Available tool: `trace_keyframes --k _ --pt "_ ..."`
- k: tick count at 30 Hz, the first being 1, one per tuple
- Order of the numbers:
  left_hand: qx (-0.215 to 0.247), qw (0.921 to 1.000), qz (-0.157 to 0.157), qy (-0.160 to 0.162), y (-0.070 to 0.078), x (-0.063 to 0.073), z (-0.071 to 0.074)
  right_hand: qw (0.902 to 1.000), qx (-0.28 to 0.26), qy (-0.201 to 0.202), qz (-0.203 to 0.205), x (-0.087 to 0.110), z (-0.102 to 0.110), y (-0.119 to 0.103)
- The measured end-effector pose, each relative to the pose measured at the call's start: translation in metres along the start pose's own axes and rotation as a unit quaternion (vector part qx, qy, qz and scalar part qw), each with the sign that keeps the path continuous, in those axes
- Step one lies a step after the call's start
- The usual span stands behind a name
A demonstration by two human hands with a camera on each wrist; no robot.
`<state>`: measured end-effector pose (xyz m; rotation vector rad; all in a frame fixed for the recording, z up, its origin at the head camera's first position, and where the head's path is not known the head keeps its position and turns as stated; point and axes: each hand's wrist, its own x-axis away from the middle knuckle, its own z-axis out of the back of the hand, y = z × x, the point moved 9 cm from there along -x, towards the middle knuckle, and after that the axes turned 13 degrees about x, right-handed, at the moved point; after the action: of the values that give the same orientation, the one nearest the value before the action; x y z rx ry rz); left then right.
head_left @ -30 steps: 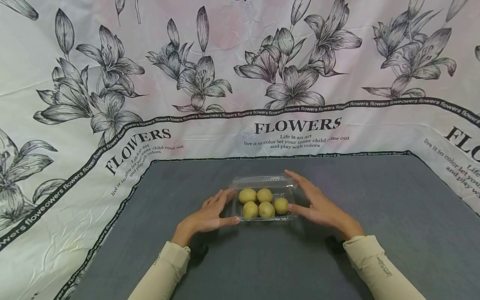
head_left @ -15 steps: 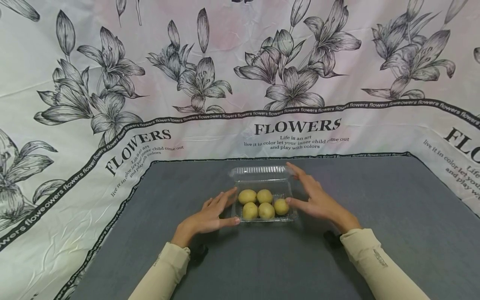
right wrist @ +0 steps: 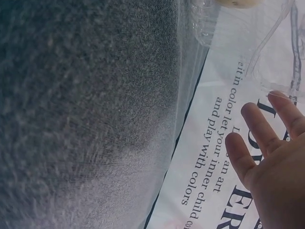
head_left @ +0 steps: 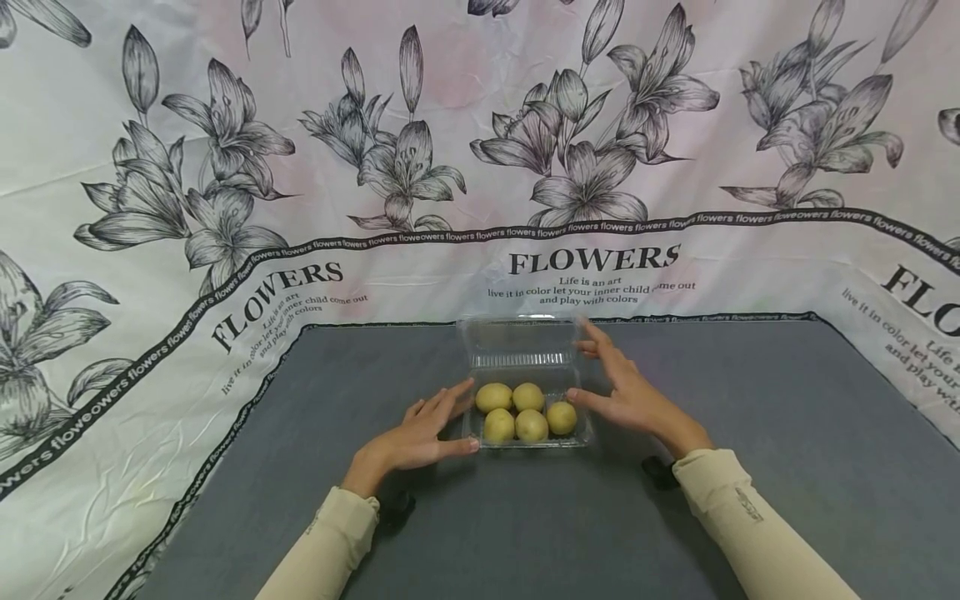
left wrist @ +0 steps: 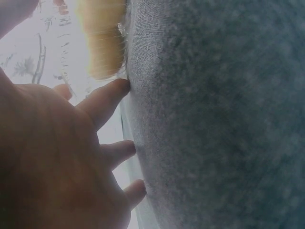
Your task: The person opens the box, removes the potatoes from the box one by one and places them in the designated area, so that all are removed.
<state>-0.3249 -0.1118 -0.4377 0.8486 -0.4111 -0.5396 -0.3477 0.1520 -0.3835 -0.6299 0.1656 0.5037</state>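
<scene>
A clear plastic clamshell box point(head_left: 536, 445) sits on the table, several round yellow fruits point(head_left: 531, 425) in its base. Its hinged clear lid point(head_left: 521, 337) is raised at the back, nearly upright. At the box's left side my left hand point(head_left: 411, 440) lies with fingers spread, thumb at the front corner and index finger along the side. Its other fingertips point(left wrist: 125, 147) reach down to the cloth in the left wrist view. My right hand point(head_left: 637, 400) is at the right, straight fingers touching the lid's edge and thumb near the rightmost fruit. In the right wrist view a fingertip point(right wrist: 276, 95) meets the lid's clear edge.
A dark grey cloth point(head_left: 480, 533) covers the table. Behind it and to the sides hangs a white sheet point(head_left: 420, 283) printed with lilies and lettering. Small dark objects sit beneath both wrists, and light sleeves cover the forearms.
The lid has swung up and back from low over the box to nearly upright, my right hand moving back with it. My left hand has stayed at the box's left side.
</scene>
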Motion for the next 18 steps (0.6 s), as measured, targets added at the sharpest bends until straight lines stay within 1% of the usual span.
trace_keyframes --k 11,18 --pt "-0.002 1.0 0.008 0.001 -0.003 0.001 0.0 0.9996 -0.013 -0.002 -0.023 -0.007 -0.002 0.005" --pt "-0.002 0.9999 0.011 0.003 -0.003 0.001 0.0 0.9994 -0.019 -0.009 -0.027 -0.011 -0.004 0.009"
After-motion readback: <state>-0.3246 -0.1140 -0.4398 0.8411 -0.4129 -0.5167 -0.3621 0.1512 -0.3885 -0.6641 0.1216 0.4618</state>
